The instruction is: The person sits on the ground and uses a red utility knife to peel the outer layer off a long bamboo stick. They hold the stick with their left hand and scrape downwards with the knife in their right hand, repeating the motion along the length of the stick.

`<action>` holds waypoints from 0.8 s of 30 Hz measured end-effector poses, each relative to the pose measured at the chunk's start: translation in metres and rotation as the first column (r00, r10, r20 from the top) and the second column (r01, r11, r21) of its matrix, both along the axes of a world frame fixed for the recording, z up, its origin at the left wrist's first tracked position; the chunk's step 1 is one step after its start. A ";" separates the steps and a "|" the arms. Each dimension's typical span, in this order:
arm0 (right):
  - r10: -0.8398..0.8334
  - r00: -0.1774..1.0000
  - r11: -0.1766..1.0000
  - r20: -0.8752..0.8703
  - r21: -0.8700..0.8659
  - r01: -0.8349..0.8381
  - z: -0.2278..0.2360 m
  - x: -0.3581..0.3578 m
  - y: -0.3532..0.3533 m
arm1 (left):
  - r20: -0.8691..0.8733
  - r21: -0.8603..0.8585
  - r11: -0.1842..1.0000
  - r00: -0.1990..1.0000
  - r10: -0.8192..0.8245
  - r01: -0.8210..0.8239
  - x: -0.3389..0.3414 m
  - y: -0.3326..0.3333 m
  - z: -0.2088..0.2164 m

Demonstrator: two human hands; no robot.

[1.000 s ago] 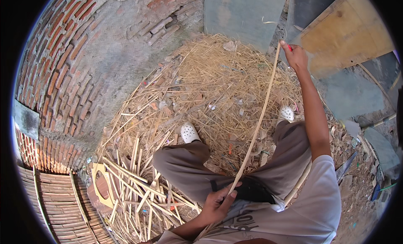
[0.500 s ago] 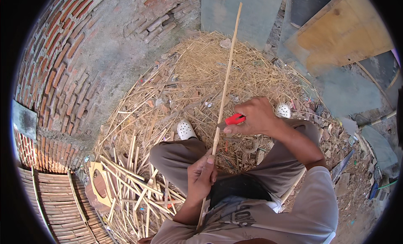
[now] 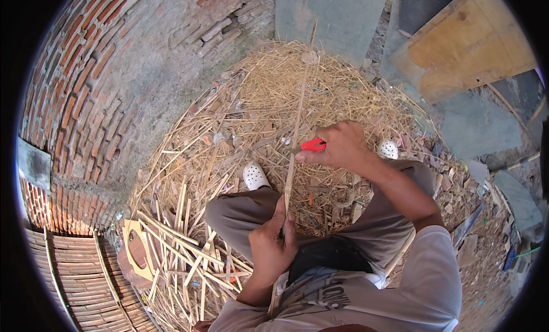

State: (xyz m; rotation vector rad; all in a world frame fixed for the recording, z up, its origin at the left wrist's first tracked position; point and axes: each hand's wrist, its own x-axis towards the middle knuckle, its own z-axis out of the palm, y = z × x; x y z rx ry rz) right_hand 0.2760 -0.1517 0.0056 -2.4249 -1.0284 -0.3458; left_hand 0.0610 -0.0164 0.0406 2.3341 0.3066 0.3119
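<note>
My left hand (image 3: pixel 273 240) is closed around the lower part of a long, thin bamboo strip (image 3: pixel 299 108), thumb along it. From there the strip runs up and away over the straw, slightly tilted to the right. In my right hand (image 3: pixel 341 143) is a red-handled utility knife (image 3: pixel 313 144). Its front end meets the strip a little beyond my left hand, and the blade is mostly hidden there. My right thumb lies close to the strip. A dark patch of cloth (image 3: pixel 326 256) covers my lap below the left hand.
Split bamboo pieces (image 3: pixel 189 249) lie heaped at the left. Straw and shavings (image 3: pixel 274 75) cover the ground ahead. A brick wall (image 3: pixel 74 103) stands at the left; a brown board (image 3: pixel 469 43) and grey sheets (image 3: pixel 331 23) lean at the back. A bamboo slat panel (image 3: pixel 74 275) sits lower left.
The knife and my right hand have shifted slightly left and away from me. The strip's far end has dropped lower and left, and the strip looks narrower. My left hand has turned a little.
</note>
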 end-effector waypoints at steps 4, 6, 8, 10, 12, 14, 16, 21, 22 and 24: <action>-0.144 0.984 0.983 -0.105 -0.133 0.129 0.007 0.028 -0.012 | -0.058 0.001 0.999 0.997 -0.050 0.051 -0.012 -0.003 -0.016; -0.008 0.984 0.983 -0.180 -0.181 -0.025 0.002 -0.008 -0.008 | -0.004 -0.065 0.998 1.000 0.005 -0.005 -0.008 -0.002 -0.022; 0.128 0.981 0.978 -0.146 -0.149 -0.149 -0.006 -0.037 -0.004 | 0.027 -0.095 0.995 0.999 0.024 -0.021 -0.001 -0.001 -0.021; 0.172 0.973 0.973 -0.153 -0.125 -0.192 -0.007 -0.044 0.002 | 0.016 -0.074 0.997 1.000 0.013 -0.012 -0.002 0.001 -0.013; 0.106 0.979 0.983 -0.173 -0.132 -0.130 0.004 -0.022 0.000 | -0.021 -0.065 0.998 1.000 0.014 -0.015 -0.006 0.000 -0.010; -0.048 0.986 0.993 -0.159 -0.114 0.030 0.000 0.008 -0.005 | -0.002 -0.078 0.997 1.000 -0.003 0.003 -0.007 -0.002 -0.013; -0.175 0.972 0.983 -0.154 -0.083 0.164 -0.010 0.034 -0.012 | 0.058 -0.099 0.994 0.998 -0.032 0.038 -0.011 -0.004 -0.023; -0.388 0.893 0.921 -0.229 -0.143 0.363 -0.007 0.082 -0.033 | -0.037 -0.116 0.988 0.994 -0.105 0.100 -0.027 -0.008 -0.025; -0.415 0.880 0.909 -0.231 -0.148 0.390 -0.005 0.090 -0.037 | -0.040 -0.102 0.987 0.991 -0.124 0.120 -0.030 -0.007 -0.025; -0.462 0.855 0.886 -0.235 -0.157 0.436 -0.001 0.105 -0.044 | -0.078 -0.080 0.985 0.984 -0.158 0.152 -0.037 -0.005 -0.017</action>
